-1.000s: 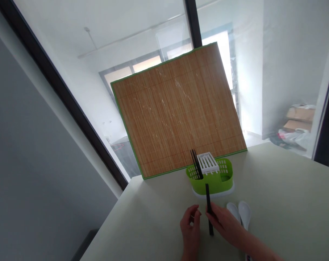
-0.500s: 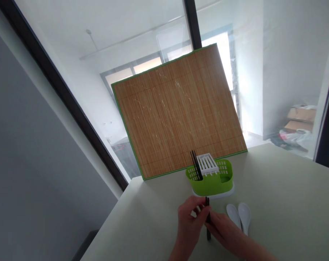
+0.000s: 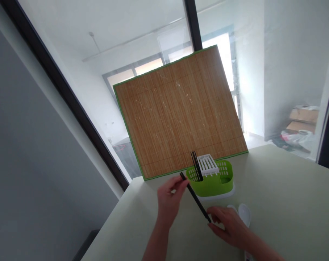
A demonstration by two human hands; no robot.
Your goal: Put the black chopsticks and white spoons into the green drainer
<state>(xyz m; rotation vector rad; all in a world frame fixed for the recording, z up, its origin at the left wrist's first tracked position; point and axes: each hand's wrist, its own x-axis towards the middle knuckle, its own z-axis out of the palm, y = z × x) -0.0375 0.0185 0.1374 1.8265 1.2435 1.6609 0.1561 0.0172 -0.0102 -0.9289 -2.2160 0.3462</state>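
Note:
A pair of black chopsticks [image 3: 196, 198] slants between my hands in front of a green basket [image 3: 210, 189]. My left hand [image 3: 170, 195] pinches the upper end, just left of the basket. At the lower end, the thumb and fingers of my right hand [image 3: 226, 224] close on the chopsticks. More black chopsticks [image 3: 197, 166] stand in the basket's left part, beside a white slatted rack [image 3: 207, 164] on its middle. White spoons [image 3: 244, 214] lie on the table right of the basket, partly hidden by my right hand.
Behind the basket a bamboo mat [image 3: 178, 116] with green edging leans against the glass. The pale table [image 3: 284, 203] has its left edge running diagonally beside a grey surface. Cardboard boxes [image 3: 303, 119] are visible beyond the glass at right.
My left hand has moved left and up, and my right hand slightly right. The chopsticks, upright and mostly covered before, now slant in fuller view between the hands.

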